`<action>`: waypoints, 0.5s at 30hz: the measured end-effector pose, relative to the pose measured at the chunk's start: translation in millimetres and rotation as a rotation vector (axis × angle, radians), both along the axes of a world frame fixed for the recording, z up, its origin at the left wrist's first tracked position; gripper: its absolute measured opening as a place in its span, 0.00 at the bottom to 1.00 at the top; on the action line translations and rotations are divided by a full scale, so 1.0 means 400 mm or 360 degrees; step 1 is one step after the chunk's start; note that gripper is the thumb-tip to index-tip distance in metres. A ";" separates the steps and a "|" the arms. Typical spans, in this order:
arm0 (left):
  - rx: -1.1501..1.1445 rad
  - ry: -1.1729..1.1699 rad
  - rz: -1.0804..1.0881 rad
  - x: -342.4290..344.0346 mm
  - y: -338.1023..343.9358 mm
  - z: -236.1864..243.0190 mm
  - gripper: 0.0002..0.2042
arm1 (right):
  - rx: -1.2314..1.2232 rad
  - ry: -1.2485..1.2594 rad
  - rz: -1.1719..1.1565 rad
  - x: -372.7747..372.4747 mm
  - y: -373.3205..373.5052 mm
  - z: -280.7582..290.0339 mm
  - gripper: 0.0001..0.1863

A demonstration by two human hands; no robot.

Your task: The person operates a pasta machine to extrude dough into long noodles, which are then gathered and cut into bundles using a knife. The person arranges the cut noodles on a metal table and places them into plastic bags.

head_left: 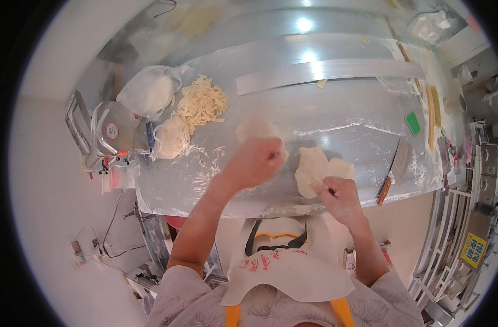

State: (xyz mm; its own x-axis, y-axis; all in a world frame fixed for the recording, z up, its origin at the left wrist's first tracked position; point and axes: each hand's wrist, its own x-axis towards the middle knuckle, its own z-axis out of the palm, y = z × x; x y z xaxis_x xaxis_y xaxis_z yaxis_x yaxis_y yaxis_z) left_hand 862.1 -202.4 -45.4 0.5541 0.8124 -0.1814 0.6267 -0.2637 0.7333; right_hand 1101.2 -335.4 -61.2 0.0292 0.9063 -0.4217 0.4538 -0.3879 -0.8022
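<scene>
My left hand [261,159] is closed in a fist over the metal worktop [227,188]. A pale, motion-smeared piece of dough [254,128] shows at its far side and seems gripped in it. To the right, my right hand [340,197] has its fingers curled and pinches the near edge of a flat piece of dough [311,163]. A second flat lobe of dough [342,168] lies against that one, just beyond my right knuckles. Flour dusts the surface around both hands.
Cut noodles [202,103] are heaped at far left, beside plastic bags [151,90] and a metal machine [112,131]. A cleaver [395,169] lies at right, near a green scraper [412,123] and a brush [433,117]. A long metal strip [325,71] lies across the back.
</scene>
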 end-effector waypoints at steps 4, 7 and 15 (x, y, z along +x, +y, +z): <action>-0.0007 0.0124 -0.0266 -0.058 -0.121 -0.102 0.04 | -0.0034 -0.0189 0.0356 -0.133 0.036 -0.010 0.28; -0.0126 -0.0020 -0.0451 -0.094 -0.189 -0.141 0.05 | 0.0095 -0.0239 0.0414 -0.220 0.039 -0.076 0.25; -0.0053 -0.0134 -0.0741 -0.222 -0.242 -0.129 0.17 | 0.0526 -0.0316 0.0019 -0.379 -0.034 -0.213 0.13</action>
